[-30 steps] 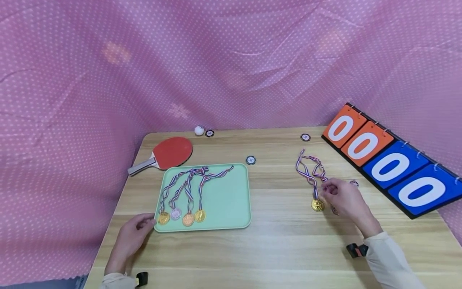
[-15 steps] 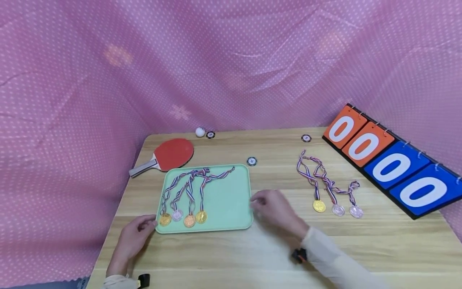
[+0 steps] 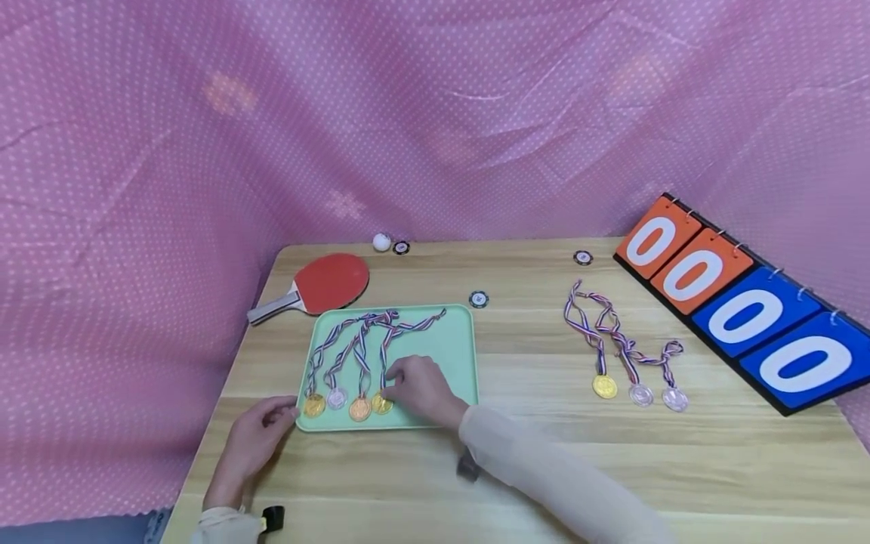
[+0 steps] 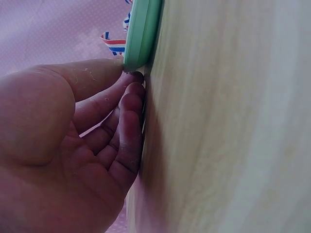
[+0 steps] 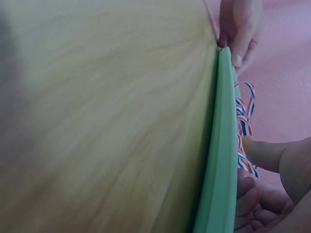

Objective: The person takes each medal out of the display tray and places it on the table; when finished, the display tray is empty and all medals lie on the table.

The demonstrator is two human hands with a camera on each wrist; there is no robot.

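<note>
In the head view, a green tray (image 3: pixel 445 355) holds a row of medals on striped ribbons: a gold medal (image 3: pixel 314 406) at the left, then a silver medal (image 3: pixel 336 398), a bronze medal (image 3: pixel 360 409) and another gold medal (image 3: pixel 382 403). My left hand (image 3: pixel 253 438) pinches the tray's near left corner, thumb over the rim and a fingertip underneath in the left wrist view. My right hand (image 3: pixel 424 389) reaches over the tray, its thumb and index finger spread apart at the rightmost gold medal and its ribbon (image 5: pixel 245 116).
Right on the wooden table lie a gold medal (image 3: pixel 604 387) and two silver medals, ribbons tangled. A scoreboard (image 3: pixel 741 302) stands at the far right. Behind the tray are a red table tennis paddle (image 3: pixel 333 283), a white ball (image 3: pixel 381 242) and poker chips (image 3: pixel 479 300).
My right hand has moved left from the right-hand medals to the rightmost gold medal in the tray. My left hand stays at the tray's corner.
</note>
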